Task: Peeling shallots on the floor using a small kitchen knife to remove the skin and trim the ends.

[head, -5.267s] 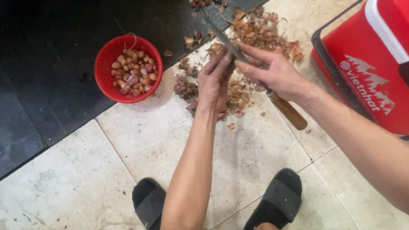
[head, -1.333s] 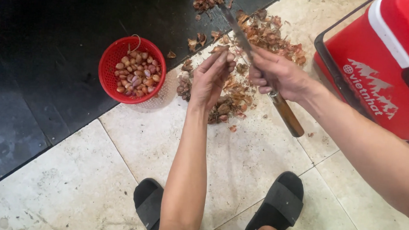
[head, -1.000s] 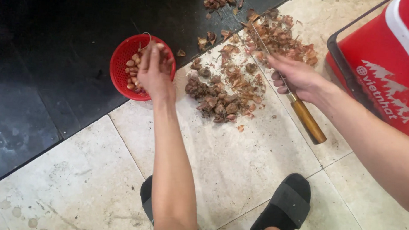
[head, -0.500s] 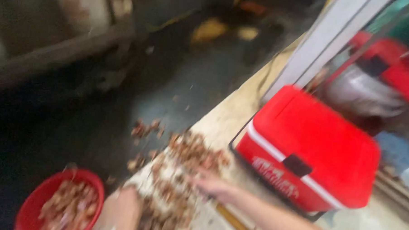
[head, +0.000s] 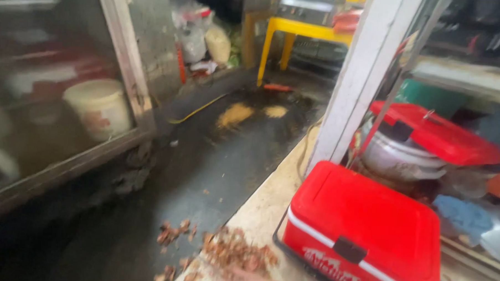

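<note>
A pile of brown onion peels (head: 232, 253) lies at the bottom edge, where the pale tile meets the dark floor (head: 216, 161). A few loose peels (head: 172, 232) sit on the dark floor just left of it. A blurred sliver of my right hand (head: 248, 280) shows at the very bottom, on the pile; its fingers and anything it holds are cut off. My left hand is out of frame. The knife and the red basket are not visible.
A red cooler box (head: 369, 228) stands right of the pile. Behind it is a white post (head: 357, 78), then a metal pot (head: 399, 157) under a red lid (head: 438, 133). A yellow stool (head: 298, 28) stands at the back, a white bucket (head: 99, 107) behind glass at left.
The view has swung up from the floor to the room. My left hand had reached to the red basket; now the basket, the knife and most of both hands are out of frame.
</note>
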